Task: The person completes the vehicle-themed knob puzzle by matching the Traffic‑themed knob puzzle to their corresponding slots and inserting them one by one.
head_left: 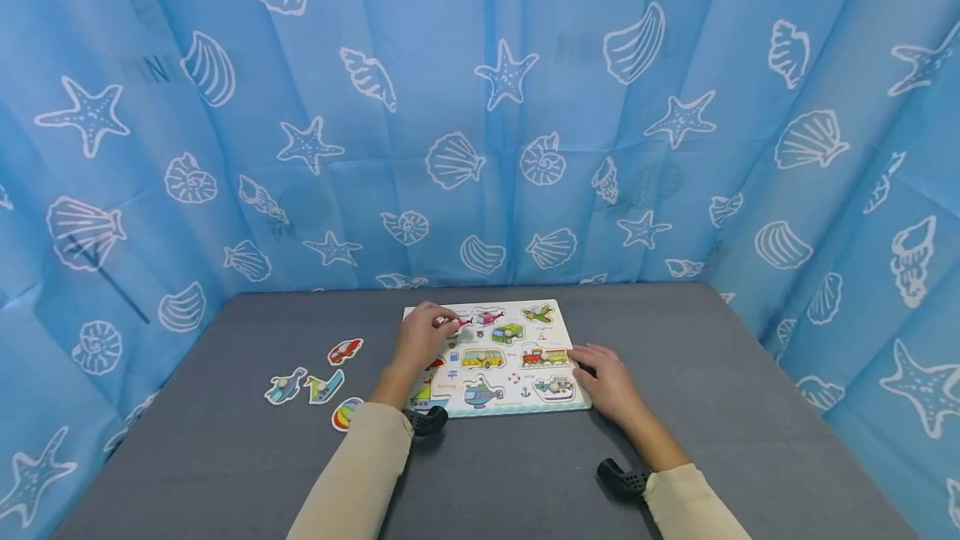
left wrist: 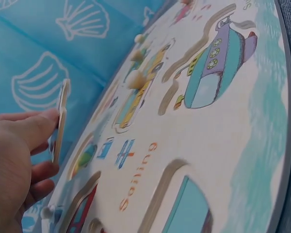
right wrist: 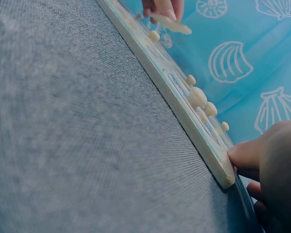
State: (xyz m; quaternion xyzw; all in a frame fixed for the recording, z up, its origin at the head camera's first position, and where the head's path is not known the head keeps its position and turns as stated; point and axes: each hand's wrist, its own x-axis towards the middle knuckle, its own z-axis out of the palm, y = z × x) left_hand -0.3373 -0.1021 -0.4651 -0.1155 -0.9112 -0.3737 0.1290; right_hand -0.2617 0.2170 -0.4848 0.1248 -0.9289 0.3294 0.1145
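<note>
A white wooden puzzle board (head_left: 468, 340) with vehicle pictures lies on the grey table. My left hand (head_left: 426, 338) pinches a thin wooden puzzle piece (left wrist: 61, 124) above the board's upper left part. That piece stands edge-on in the left wrist view, its picture mostly hidden. With thumb and fingers, my right hand (head_left: 609, 382) holds the board's right edge. Knobbed pieces sit in the board, among them a yellow bus (head_left: 483, 358), a train (head_left: 544, 357) and a green truck (head_left: 508, 332). The submarine recess (left wrist: 216, 73) and the sailboat recess (left wrist: 186, 208) show bare printed pictures.
Left of the board lie loose pieces: a red one (head_left: 345, 351), a blue submarine (head_left: 286, 387), a sailboat (head_left: 324, 387) and a striped ball (head_left: 342, 415). A blue seashell curtain (head_left: 480, 215) hangs behind the table (head_left: 697, 357). Black bands circle both wrists.
</note>
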